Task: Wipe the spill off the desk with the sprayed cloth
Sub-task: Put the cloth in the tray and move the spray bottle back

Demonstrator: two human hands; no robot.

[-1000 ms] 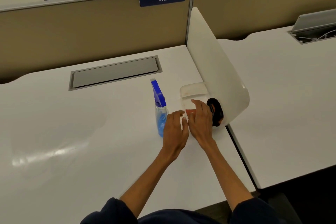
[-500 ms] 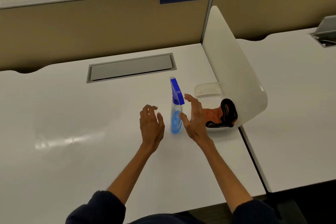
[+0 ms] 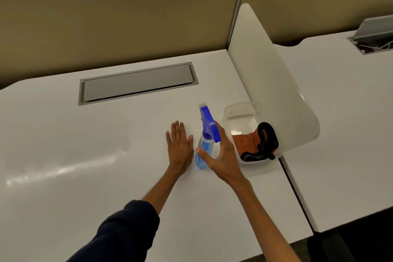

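A clear spray bottle (image 3: 204,148) with blue liquid and a blue trigger head stands on the white desk (image 3: 106,176). My right hand (image 3: 221,153) curves around its right side, fingers spread, thumb in front of the bottle; a firm grip is not evident. My left hand (image 3: 179,147) lies flat on the desk just left of the bottle, holding nothing. An orange cloth (image 3: 244,141) with a black band on it lies in a clear plastic container (image 3: 238,112) to the right. No spill is visible on the desk.
A curved white divider (image 3: 265,83) stands right behind the container. A grey cable hatch (image 3: 138,83) is set into the desk at the back. A tan partition (image 3: 106,27) with a "112" sign closes the far side. Another desk lies to the right.
Both hands left the container and moved left. My left hand has flattened onto the desk; my right hand has come around the spray bottle. The camera view has shifted.
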